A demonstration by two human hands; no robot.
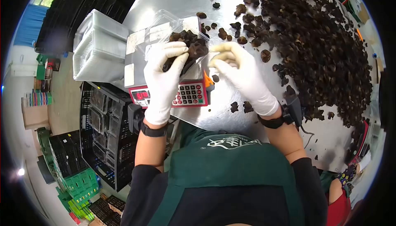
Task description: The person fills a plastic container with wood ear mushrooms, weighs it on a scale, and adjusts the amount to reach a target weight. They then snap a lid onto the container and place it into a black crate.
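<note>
In a white glove, my left hand (163, 71) is closed, its thumb and fingers pinching a dark brown wood ear mushroom (198, 50). Below it, more mushrooms (177, 37) fill a clear plastic box (163, 16) on the weighing scale (190, 95). The scale has a red front panel with a keypad and a lit display, partly covered by my left wrist. My right hand (247, 75), gloved too, hovers just right of the box. Its fingers are curved, with a gap between thumb and forefinger, and I see nothing in them.
A large heap of wood ears (321, 57) covers the right side of the metal table (218, 110), with loose pieces scattered nearer. Stacked clear boxes (99, 46) stand left of the scale. Below them is a black crate (103, 131) of packed boxes. Other people's hands show at the right.
</note>
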